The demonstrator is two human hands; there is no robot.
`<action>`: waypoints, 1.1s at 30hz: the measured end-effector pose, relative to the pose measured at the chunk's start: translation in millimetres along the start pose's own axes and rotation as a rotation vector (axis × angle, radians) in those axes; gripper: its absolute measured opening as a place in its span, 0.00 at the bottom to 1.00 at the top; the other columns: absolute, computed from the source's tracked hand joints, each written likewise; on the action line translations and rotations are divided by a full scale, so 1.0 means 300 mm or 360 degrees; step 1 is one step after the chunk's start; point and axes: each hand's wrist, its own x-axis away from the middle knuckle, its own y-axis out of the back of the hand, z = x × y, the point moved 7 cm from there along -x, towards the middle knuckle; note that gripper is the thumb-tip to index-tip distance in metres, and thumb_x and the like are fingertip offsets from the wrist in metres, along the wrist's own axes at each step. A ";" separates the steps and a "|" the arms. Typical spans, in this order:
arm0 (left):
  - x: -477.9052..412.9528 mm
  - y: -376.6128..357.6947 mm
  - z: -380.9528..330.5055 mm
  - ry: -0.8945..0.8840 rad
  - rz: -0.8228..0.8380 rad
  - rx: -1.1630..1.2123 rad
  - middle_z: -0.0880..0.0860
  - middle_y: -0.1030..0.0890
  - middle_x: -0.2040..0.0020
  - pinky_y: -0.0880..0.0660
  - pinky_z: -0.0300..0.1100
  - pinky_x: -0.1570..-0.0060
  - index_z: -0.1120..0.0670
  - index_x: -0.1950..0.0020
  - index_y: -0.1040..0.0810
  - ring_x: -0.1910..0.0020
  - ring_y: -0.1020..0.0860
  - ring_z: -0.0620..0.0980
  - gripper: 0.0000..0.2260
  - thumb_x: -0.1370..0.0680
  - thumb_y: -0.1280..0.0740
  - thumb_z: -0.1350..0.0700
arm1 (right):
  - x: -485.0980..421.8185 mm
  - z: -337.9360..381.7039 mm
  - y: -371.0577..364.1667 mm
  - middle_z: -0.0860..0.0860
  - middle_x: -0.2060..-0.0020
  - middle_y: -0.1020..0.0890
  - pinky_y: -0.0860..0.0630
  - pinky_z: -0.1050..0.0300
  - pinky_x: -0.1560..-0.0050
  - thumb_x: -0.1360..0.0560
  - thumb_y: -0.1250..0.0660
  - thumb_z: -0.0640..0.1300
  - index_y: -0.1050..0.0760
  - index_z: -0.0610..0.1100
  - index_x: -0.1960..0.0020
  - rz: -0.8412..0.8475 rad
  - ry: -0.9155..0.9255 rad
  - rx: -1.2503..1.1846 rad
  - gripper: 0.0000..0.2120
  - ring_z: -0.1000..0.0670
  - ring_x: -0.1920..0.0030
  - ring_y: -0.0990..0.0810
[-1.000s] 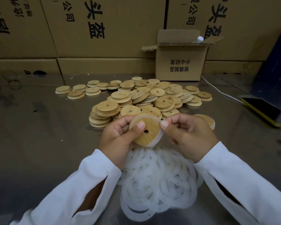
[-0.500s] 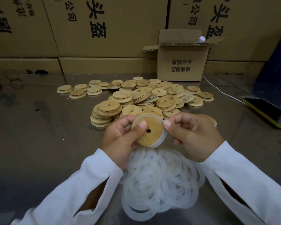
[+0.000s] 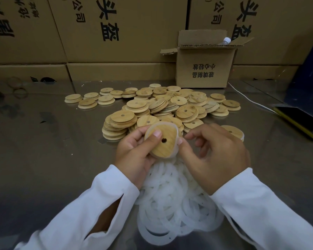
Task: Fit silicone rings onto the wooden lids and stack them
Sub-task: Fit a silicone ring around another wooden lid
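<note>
One round wooden lid (image 3: 167,147), silicone ring (image 3: 177,132)

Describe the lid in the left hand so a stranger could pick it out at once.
On the shiny metal table, a pile of wooden lids lies behind a heap of white silicone rings. Between them, above the rings, the left hand grips one lid tilted towards the camera. Unlike the piled lids, it is off the table, with a translucent ring on its edge.

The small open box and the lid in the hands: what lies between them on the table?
In the head view, a heap of wooden lids lies between the box and the held lid.
</note>
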 end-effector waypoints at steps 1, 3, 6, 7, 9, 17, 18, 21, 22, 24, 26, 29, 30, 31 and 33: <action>0.001 -0.004 0.000 0.0012 0.0020 0.0009 0.57 0.16 0.56 0.20 0.41 0.59 0.62 0.47 0.23 0.57 0.18 0.50 0.18 0.36 0.33 0.59 | -0.001 0.000 0.004 0.56 0.70 0.26 0.31 0.62 0.73 0.34 0.33 0.53 0.23 0.52 0.64 -0.0018 0.0007 -0.0002 0.05 0.55 0.72 0.28; 0.005 -0.012 0.000 0.0022 0.0054 -0.0010 0.57 0.16 0.55 0.20 0.40 0.60 0.60 0.48 0.23 0.57 0.18 0.50 0.18 0.37 0.33 0.61 | -0.003 0.005 0.010 0.55 0.70 0.25 0.30 0.60 0.73 0.33 0.33 0.51 0.23 0.50 0.64 -0.0047 0.0022 0.0013 0.04 0.54 0.72 0.28; 0.009 -0.019 0.003 0.0026 0.0071 -0.0053 0.60 0.18 0.52 0.20 0.40 0.58 0.60 0.47 0.24 0.56 0.18 0.51 0.19 0.38 0.32 0.63 | -0.006 0.018 0.013 0.54 0.69 0.25 0.29 0.58 0.73 0.32 0.34 0.49 0.23 0.49 0.63 -0.0056 0.0078 0.0064 0.04 0.52 0.72 0.27; 0.009 -0.021 0.005 0.0029 0.0071 -0.0057 0.60 0.19 0.50 0.20 0.40 0.58 0.60 0.46 0.24 0.55 0.19 0.52 0.20 0.38 0.33 0.63 | -0.007 0.021 0.014 0.54 0.70 0.25 0.29 0.58 0.74 0.32 0.34 0.48 0.23 0.48 0.63 -0.0051 0.0102 0.0067 0.05 0.52 0.72 0.27; 0.009 -0.022 0.007 0.0038 0.0071 -0.0048 0.61 0.19 0.49 0.20 0.40 0.57 0.61 0.45 0.25 0.55 0.19 0.52 0.21 0.38 0.33 0.63 | -0.009 0.028 0.013 0.55 0.71 0.26 0.29 0.58 0.74 0.31 0.34 0.48 0.23 0.48 0.63 -0.0006 0.0149 0.0056 0.05 0.52 0.73 0.27; 0.008 -0.017 0.009 0.0050 0.0060 -0.0067 0.61 0.19 0.50 0.21 0.40 0.57 0.62 0.46 0.25 0.55 0.19 0.51 0.20 0.37 0.33 0.64 | -0.011 0.009 -0.003 0.57 0.69 0.26 0.27 0.56 0.72 0.31 0.32 0.48 0.22 0.49 0.62 0.0069 0.0160 0.0009 0.04 0.58 0.71 0.29; 0.007 -0.017 0.008 0.0044 0.0056 -0.0082 0.61 0.19 0.50 0.20 0.40 0.57 0.61 0.46 0.25 0.55 0.19 0.51 0.20 0.37 0.33 0.64 | -0.015 -0.001 -0.008 0.57 0.69 0.25 0.27 0.56 0.71 0.30 0.31 0.47 0.22 0.49 0.63 0.0099 0.0103 -0.0051 0.04 0.58 0.71 0.29; 0.006 -0.013 0.002 0.0011 0.0050 -0.0150 0.59 0.18 0.53 0.20 0.39 0.61 0.61 0.47 0.24 0.58 0.18 0.50 0.19 0.38 0.33 0.63 | -0.027 -0.048 -0.027 0.55 0.70 0.23 0.29 0.65 0.68 0.32 0.28 0.46 0.22 0.52 0.66 0.0202 -0.0209 -0.0361 0.05 0.55 0.69 0.27; 0.007 -0.011 -0.001 -0.0002 0.0048 -0.0170 0.58 0.17 0.55 0.20 0.38 0.63 0.61 0.48 0.23 0.59 0.18 0.49 0.19 0.39 0.32 0.63 | -0.029 -0.062 -0.033 0.55 0.70 0.23 0.31 0.69 0.69 0.33 0.27 0.45 0.21 0.51 0.67 0.0222 -0.0312 -0.0478 0.06 0.56 0.70 0.27; 0.007 -0.005 -0.008 -0.0026 0.0045 -0.0214 0.56 0.16 0.58 0.21 0.38 0.65 0.59 0.51 0.22 0.61 0.18 0.49 0.17 0.39 0.31 0.62 | -0.031 -0.082 -0.043 0.53 0.72 0.22 0.32 0.72 0.70 0.33 0.27 0.45 0.20 0.50 0.68 0.0273 -0.0483 -0.0653 0.06 0.58 0.73 0.29; 0.007 -0.003 -0.013 -0.0041 0.0047 -0.0252 0.55 0.16 0.59 0.22 0.37 0.66 0.59 0.51 0.22 0.61 0.18 0.48 0.17 0.40 0.31 0.61 | -0.031 -0.097 -0.051 0.52 0.73 0.22 0.32 0.73 0.71 0.33 0.27 0.44 0.20 0.49 0.69 0.0329 -0.0585 -0.0729 0.07 0.58 0.74 0.29; 0.005 -0.002 -0.013 -0.0035 0.0050 -0.0279 0.55 0.16 0.59 0.22 0.37 0.66 0.59 0.51 0.21 0.61 0.17 0.49 0.17 0.40 0.31 0.61 | -0.031 -0.113 -0.065 0.54 0.77 0.25 0.32 0.72 0.70 0.33 0.27 0.45 0.22 0.50 0.71 0.0409 -0.0694 -0.0734 0.09 0.58 0.74 0.28; 0.004 -0.002 -0.012 -0.0032 0.0050 -0.0285 0.55 0.16 0.59 0.22 0.37 0.66 0.58 0.51 0.21 0.61 0.17 0.48 0.17 0.40 0.31 0.61 | -0.031 -0.120 -0.068 0.55 0.79 0.26 0.32 0.73 0.71 0.32 0.28 0.44 0.22 0.50 0.71 0.0424 -0.0722 -0.0738 0.10 0.58 0.74 0.28; 0.003 -0.003 -0.012 -0.0032 0.0052 -0.0289 0.55 0.16 0.59 0.22 0.36 0.66 0.58 0.51 0.21 0.61 0.17 0.48 0.17 0.40 0.31 0.62 | -0.032 -0.126 -0.070 0.56 0.80 0.26 0.33 0.75 0.71 0.32 0.28 0.44 0.22 0.50 0.71 0.0435 -0.0748 -0.0745 0.10 0.59 0.75 0.28; 0.004 -0.003 -0.013 -0.0040 0.0058 -0.0282 0.55 0.16 0.60 0.22 0.37 0.66 0.59 0.51 0.21 0.61 0.17 0.48 0.17 0.40 0.31 0.62 | -0.032 -0.135 -0.074 0.57 0.82 0.27 0.33 0.76 0.72 0.31 0.28 0.44 0.22 0.49 0.70 0.0470 -0.0788 -0.0756 0.09 0.60 0.75 0.28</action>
